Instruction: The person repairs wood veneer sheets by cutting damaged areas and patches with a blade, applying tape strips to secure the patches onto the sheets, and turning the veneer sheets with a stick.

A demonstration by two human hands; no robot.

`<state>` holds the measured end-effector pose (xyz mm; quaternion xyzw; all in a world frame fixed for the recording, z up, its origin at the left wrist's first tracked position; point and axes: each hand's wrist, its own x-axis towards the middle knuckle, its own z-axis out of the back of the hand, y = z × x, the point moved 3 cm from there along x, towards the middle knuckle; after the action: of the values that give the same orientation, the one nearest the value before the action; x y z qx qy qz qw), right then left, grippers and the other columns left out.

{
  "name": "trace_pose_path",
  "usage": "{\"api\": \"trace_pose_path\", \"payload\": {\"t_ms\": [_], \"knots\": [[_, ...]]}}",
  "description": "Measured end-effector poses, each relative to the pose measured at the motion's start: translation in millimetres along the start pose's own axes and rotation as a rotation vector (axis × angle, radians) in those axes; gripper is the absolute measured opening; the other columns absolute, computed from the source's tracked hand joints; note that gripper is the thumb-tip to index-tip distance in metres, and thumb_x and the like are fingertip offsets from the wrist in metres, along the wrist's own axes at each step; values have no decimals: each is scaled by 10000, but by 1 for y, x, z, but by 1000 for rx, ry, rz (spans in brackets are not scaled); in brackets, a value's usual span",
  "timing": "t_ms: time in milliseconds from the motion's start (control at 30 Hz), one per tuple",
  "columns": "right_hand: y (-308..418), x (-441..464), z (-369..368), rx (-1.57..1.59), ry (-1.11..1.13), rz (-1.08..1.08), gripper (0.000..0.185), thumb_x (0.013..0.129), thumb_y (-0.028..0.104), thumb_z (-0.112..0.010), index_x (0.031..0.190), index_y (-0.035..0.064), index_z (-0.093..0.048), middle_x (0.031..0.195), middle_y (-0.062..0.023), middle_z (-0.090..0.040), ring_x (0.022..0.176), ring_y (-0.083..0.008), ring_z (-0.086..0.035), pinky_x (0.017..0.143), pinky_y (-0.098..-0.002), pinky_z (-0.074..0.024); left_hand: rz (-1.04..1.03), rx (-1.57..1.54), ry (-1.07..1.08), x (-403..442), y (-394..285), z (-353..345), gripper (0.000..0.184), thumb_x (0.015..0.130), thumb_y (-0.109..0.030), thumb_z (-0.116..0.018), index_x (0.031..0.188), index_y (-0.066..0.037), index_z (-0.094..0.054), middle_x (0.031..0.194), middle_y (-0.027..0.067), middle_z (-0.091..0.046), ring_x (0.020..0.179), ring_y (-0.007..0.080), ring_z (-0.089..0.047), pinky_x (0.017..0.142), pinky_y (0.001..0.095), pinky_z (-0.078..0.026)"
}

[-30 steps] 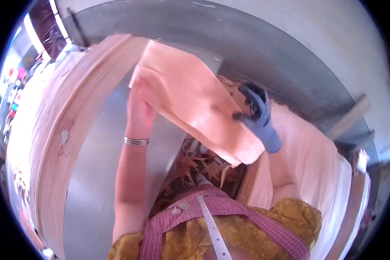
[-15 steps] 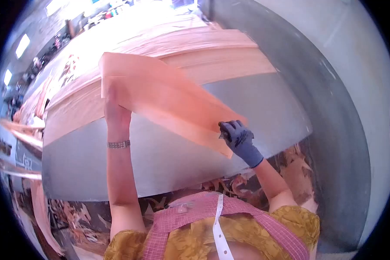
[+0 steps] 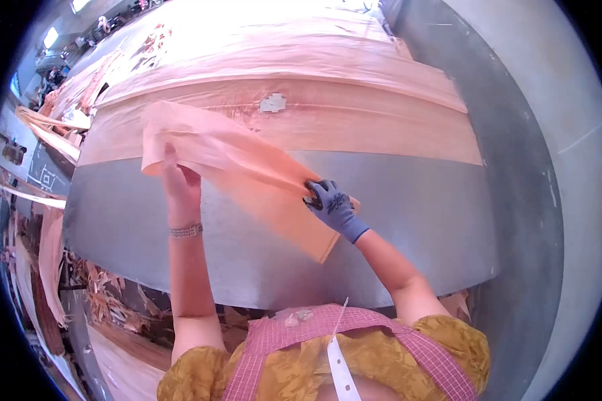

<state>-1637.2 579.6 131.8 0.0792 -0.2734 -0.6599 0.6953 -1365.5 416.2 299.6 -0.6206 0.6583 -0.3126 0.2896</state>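
Note:
A long, thin sheet of orange-pink wood veneer (image 3: 247, 157) stretches slantwise between my hands above a grey metal tabletop (image 3: 415, 227). My bare left hand (image 3: 180, 184), with a metal band at the wrist, grips its far left end. The thumb shows in front, and the veneer partly covers the fingers. Nearer its right end, my right hand (image 3: 332, 206) in a blue-grey glove is closed on the upper edge, gathering folds there. Something dark shows at the gloved fingertips; whether it is glove coating or a small tool, I cannot tell. The sheet's lower right corner hangs free.
Layered veneer sheets (image 3: 381, 127) cover the far part of the table, with a pale patch (image 3: 272, 102) on one. Torn scraps (image 3: 107, 294) lie below the near edge at left. Long strips (image 3: 50, 137) jut out on the left. A grey curved wall (image 3: 522, 167) stands at right.
Both hands have shifted with the veneer; the right hand has moved left, bunching the sheet into folds. The view has tilted, bringing the pale patch into sight.

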Motion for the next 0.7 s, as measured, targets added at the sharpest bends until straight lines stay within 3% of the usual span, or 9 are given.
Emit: {"api": "trace_pose_path", "payload": {"t_ms": [100, 200, 367, 500, 600, 700], "knots": [[-1, 16, 0, 107, -58, 35, 601, 827, 401, -702, 1298, 67, -533, 1198, -168, -564, 1098, -345, -552, 896, -446, -502, -64, 135, -42, -3, -7, 0, 488, 983, -259, -551, 1390, -45, -389, 1295, 107, -546, 1196, 236, -546, 998, 384, -470], [-26, 18, -28, -112, -21, 99, 500, 849, 355, -674, 1247, 74, -560, 1181, -151, -581, 1069, -337, -567, 879, -448, -504, -127, 403, 27, 10, -8, 12, 570, 919, -204, -659, 1390, -44, -380, 1276, 107, -549, 1179, 214, -547, 986, 353, -460], [-72, 37, -31, 123, 156, -40, 398, 833, 308, -659, 1145, 66, -610, 973, -191, -646, 891, -360, -634, 781, -440, -519, -233, 871, 177, 32, 27, 22, 697, 834, -134, -764, 1397, -45, -362, 1227, 103, -547, 1113, 179, -553, 931, 322, -468], [-90, 75, 7, 336, 288, -112, 320, 821, 285, -642, 1007, 26, -659, 852, -212, -667, 754, -365, -651, 707, -421, -514, 11, 822, 51, 59, 66, 57, 524, 843, -141, -757, 1270, -36, -471, 1049, 61, -605, 885, 135, -602, 741, 292, -513], [-120, 103, 21, 477, 315, -199, 300, 819, 278, -642, 954, 12, -668, 922, -195, -687, 797, -353, -652, 713, -408, -505, 189, 752, -38, 94, 117, 136, 390, 846, -127, -744, 1161, -36, -534, 920, 42, -629, 728, 112, -602, 582, 262, -501], [-161, 133, 14, 283, 361, -242, 312, 834, 304, -619, 986, 38, -673, 944, -186, -690, 828, -354, -656, 741, -426, -508, 317, 739, -209, 96, 160, 182, 326, 849, -107, -725, 1118, -40, -554, 867, 40, -632, 665, 113, -597, 505, 256, -484]]}}
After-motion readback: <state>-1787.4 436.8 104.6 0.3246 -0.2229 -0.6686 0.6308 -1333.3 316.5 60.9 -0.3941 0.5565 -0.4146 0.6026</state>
